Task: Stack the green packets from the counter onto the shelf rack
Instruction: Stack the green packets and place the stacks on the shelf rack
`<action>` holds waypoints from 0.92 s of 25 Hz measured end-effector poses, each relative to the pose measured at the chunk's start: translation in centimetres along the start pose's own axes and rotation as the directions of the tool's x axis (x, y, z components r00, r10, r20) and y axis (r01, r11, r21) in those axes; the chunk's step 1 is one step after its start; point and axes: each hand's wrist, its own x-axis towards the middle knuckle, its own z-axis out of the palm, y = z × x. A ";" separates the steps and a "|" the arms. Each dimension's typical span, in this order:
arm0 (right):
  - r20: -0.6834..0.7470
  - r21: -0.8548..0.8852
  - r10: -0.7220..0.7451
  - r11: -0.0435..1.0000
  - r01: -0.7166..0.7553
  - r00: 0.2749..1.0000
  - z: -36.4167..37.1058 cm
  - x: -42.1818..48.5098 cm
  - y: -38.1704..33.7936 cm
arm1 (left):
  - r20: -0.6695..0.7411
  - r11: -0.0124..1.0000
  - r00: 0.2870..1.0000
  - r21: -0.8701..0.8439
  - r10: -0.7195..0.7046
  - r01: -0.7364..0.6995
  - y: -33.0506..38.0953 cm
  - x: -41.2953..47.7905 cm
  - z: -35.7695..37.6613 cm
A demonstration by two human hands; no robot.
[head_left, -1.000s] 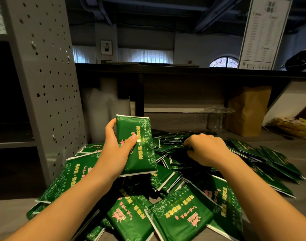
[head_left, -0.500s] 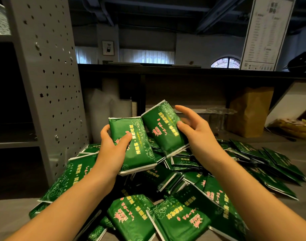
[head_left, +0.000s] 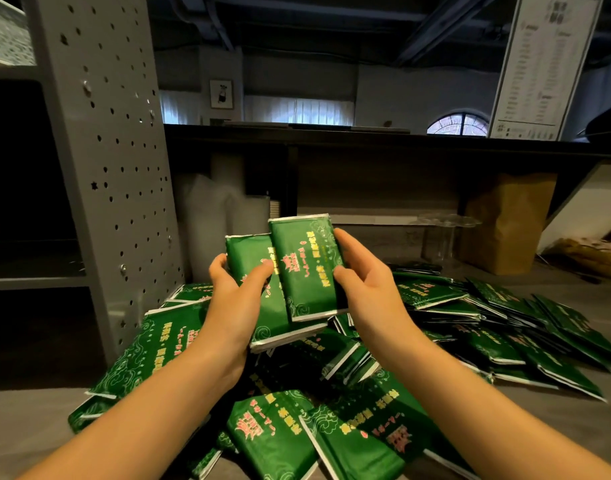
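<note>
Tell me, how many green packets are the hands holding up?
2. Back packet in the left hand, front packet in the right hand; more could hide behind.

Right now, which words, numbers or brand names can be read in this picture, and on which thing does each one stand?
No text is sharp enough to quote.
Front green foil packet, in the right hand: yellow and pink characters, blurred.
Rear green foil packet, in the left hand: partly covered, blurred.
Pile of green packets on the grey counter: same print, unreadable.
Tall white printed board: rows too small to read.
</note>
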 end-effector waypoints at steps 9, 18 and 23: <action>0.184 -0.130 -0.022 0.990 0.047 0.983 2.2 -1.4 1.7 | 0.036 0.993 0.993 0.003 0.116 -0.116 -0.2 -0.8 0.5; 0.378 -0.709 0.236 0.696 0.116 0.895 -4.2 1.3 -1.6 | 0.068 0.982 0.984 0.087 0.164 -0.169 0.0 0.1 -0.1; 0.520 -0.825 0.510 0.506 0.250 0.686 -4.2 0.5 -3.9 | 0.102 0.977 0.981 0.118 0.164 -0.175 -0.2 0.3 -0.2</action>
